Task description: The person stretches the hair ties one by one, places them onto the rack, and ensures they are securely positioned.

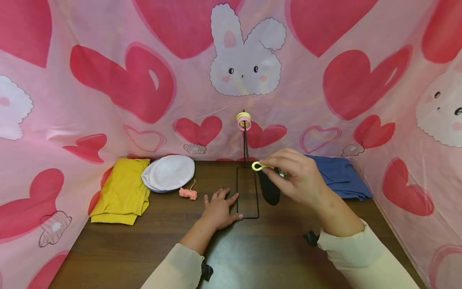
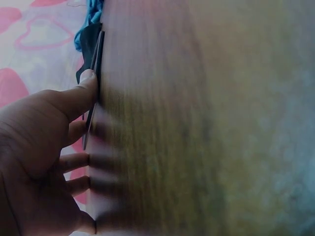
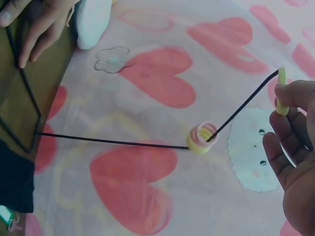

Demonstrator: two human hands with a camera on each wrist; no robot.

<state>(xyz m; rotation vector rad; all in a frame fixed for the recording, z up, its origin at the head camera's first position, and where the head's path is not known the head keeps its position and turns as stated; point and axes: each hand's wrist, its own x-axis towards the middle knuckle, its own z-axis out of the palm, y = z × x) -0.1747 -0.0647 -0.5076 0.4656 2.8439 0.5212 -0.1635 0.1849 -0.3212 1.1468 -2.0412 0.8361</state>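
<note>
A black wire stand has a rectangular base (image 1: pixel 247 194) flat on the wooden table and an upright rod with a few yellow and pink rings (image 1: pixel 244 119) stacked near its top. My right hand (image 1: pixel 271 166) hovers beside the rod and pinches a pale yellow ring (image 1: pixel 258 166) between thumb and fingers. In the right wrist view that ring (image 3: pixel 282 93) sits at my fingertips, apart from the stacked rings (image 3: pixel 202 137). My left hand (image 1: pixel 220 208) lies flat on the table, fingers straight, with its thumb (image 2: pixel 88 81) against the base's wire edge.
A folded yellow cloth (image 1: pixel 122 190) and a white cap (image 1: pixel 169 172) lie at the back left, with a small pink bundle (image 1: pixel 188 194) near them. A blue cloth (image 1: pixel 339 176) lies at the back right, a black cloth (image 1: pixel 270 190) under my right hand. Pink heart fabric walls the table.
</note>
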